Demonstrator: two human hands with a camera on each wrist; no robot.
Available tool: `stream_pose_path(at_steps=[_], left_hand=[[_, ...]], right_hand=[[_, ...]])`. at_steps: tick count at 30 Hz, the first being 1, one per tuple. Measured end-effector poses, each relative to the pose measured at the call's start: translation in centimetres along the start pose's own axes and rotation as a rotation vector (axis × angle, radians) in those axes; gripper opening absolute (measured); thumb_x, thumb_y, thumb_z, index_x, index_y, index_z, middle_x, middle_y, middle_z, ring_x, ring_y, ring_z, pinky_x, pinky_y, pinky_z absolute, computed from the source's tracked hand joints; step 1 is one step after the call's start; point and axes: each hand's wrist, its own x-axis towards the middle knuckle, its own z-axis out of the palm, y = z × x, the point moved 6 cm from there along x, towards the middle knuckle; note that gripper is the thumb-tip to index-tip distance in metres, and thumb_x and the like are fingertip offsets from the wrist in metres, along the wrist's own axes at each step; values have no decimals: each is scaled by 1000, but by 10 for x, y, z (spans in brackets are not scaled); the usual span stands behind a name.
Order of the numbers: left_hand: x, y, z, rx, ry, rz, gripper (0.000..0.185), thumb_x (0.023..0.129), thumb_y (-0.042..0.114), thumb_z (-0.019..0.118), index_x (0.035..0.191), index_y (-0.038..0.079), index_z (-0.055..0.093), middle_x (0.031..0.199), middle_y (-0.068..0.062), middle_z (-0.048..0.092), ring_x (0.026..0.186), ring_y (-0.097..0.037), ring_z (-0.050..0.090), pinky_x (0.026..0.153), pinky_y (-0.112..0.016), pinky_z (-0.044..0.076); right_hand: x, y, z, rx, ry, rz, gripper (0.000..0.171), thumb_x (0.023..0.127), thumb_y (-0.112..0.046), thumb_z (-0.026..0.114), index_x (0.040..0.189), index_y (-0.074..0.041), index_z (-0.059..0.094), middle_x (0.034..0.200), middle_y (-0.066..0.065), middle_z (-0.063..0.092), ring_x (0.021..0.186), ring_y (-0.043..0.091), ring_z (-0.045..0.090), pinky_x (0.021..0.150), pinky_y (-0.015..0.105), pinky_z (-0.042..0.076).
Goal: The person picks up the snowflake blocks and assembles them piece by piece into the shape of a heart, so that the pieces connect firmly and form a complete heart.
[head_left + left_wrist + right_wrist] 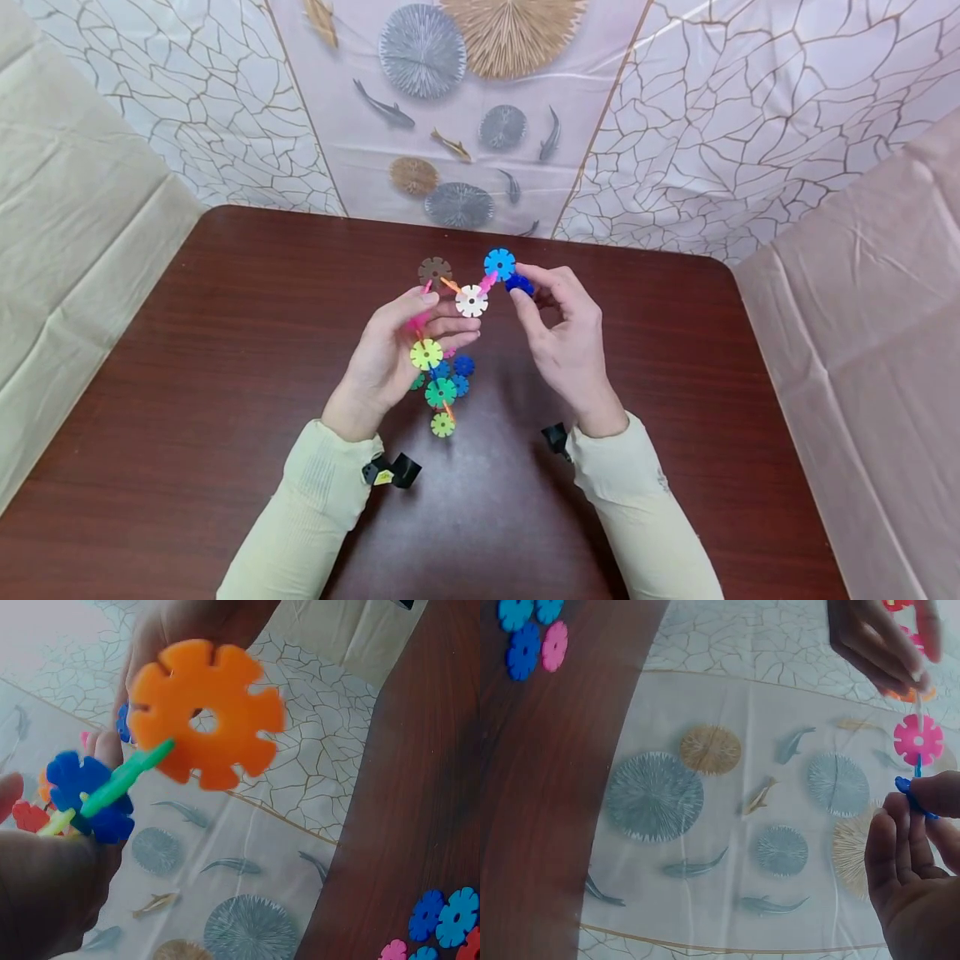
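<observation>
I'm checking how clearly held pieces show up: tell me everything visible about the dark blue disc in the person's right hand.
The dark blue disc is small and thin with a notched rim, and looks like plastic. The right hand pinches it between thumb and fingers, above the brown table. It is tilted, seen nearly edge-on in the right wrist view, and seems to meet the light blue disc. The grip hides part of it, so a centre hole cannot be made out.

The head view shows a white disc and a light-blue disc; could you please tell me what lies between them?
A pink disc, seen nearly edge-on, lies between the white disc and the light-blue disc; this shows in the head view.
</observation>
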Motion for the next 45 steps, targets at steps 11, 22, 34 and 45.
stream_pose_path(at_steps=[11, 22, 34, 45], left_hand=[[-2, 0, 8, 78, -117, -53, 44, 99, 16, 48, 141, 4, 43, 102, -19, 62, 93, -39, 69, 87, -55, 51], [-8, -7, 11, -82, -293, -226, 46, 104, 14, 33, 149, 6, 34, 119, -20, 52, 111, -45, 60, 99, -56, 44], [-8, -16, 12, -88, -263, -295, 51, 104, 12, 28, 154, 23, 27, 120, -16, 57, 99, -39, 67, 71, -43, 59], [-7, -15, 5, 103, -77, -264, 44, 104, 16, 44, 148, 19, 42, 106, -15, 58, 88, -39, 70, 70, -45, 58]], right_hand=[[-7, 31, 2, -148, -44, -80, 27, 88, -6, 70, 115, -7, 70, 96, 5, 62, 82, 15, 59, 70, 22, 50], [-8, 30, -1, -242, -175, -72, 19, 92, -9, 66, 110, -3, 69, 98, 6, 55, 72, 10, 51, 62, 23, 48], [-9, 29, 2, -212, -180, -101, 21, 91, -6, 65, 112, -4, 68, 99, 5, 55, 72, 10, 50, 62, 21, 46], [-9, 28, 1, -170, -126, -158, 28, 91, -2, 64, 118, -6, 70, 100, 7, 58, 79, 13, 55, 63, 20, 44]])
